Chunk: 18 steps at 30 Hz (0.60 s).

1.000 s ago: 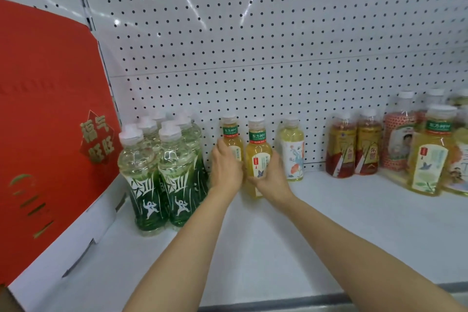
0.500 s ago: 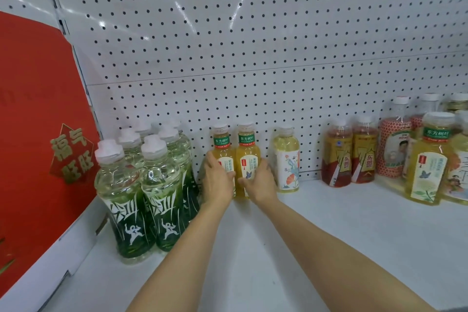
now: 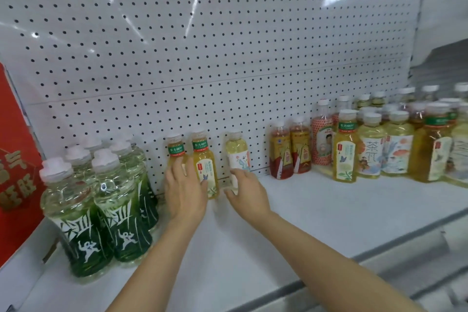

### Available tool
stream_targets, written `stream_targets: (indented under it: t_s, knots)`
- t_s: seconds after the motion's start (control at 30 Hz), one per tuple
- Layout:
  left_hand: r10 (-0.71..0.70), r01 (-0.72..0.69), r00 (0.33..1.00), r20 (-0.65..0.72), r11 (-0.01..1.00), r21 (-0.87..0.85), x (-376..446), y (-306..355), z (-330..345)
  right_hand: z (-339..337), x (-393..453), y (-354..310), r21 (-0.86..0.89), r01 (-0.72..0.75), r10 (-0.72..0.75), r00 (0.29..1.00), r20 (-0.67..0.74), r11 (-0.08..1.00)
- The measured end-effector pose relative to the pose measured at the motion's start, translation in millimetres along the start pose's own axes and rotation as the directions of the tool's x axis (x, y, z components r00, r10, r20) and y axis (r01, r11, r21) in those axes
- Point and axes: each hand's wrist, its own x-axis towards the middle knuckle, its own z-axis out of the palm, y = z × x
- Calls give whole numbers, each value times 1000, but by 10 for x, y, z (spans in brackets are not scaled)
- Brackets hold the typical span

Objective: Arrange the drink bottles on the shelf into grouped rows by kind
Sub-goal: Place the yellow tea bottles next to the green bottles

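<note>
Two yellow tea bottles with green neck bands (image 3: 202,157) stand side by side against the pegboard back wall. My left hand (image 3: 184,190) rests flat on their fronts with straight fingers. Just to their right stands a pale yellow bottle with a white illustrated label (image 3: 236,152). My right hand (image 3: 247,192) holds it low down, fingers and thumb curled round its base. Several tall green bottles with white caps (image 3: 101,210) stand grouped at the left. Two amber bottles with red and yellow labels (image 3: 290,152) stand further right.
A mixed cluster of yellow, amber and pink-patterned bottles (image 3: 379,149) crowds the right end of the white shelf (image 3: 316,210). A red carton (image 3: 15,159) bounds the left end. The shelf's grey front rail (image 3: 354,261) runs across the lower right.
My right hand left the second green-banded yellow bottle and moved right onto the pale white-labelled bottle. The left hand stays on the two yellow bottles. The view shifted right, showing more bottles.
</note>
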Motion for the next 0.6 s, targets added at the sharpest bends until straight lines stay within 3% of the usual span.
stream_targets:
  t_s: [0.1, 0.23, 0.6]
  knots:
    - [136, -137, 989, 56, 990, 18, -152, 286, 9, -375, -239, 275, -112, 41, -49, 996, -72, 993]
    - [229, -222, 964, 135, 973, -62, -399, 819, -10, -935, -536, 743, -226, -29, 1, 993, -121, 974]
    - [286, -245, 934, 213, 948, -202, -880, 2565, 46, -2334, -1169, 1873, -312, -165, 118, 979, -164, 936]
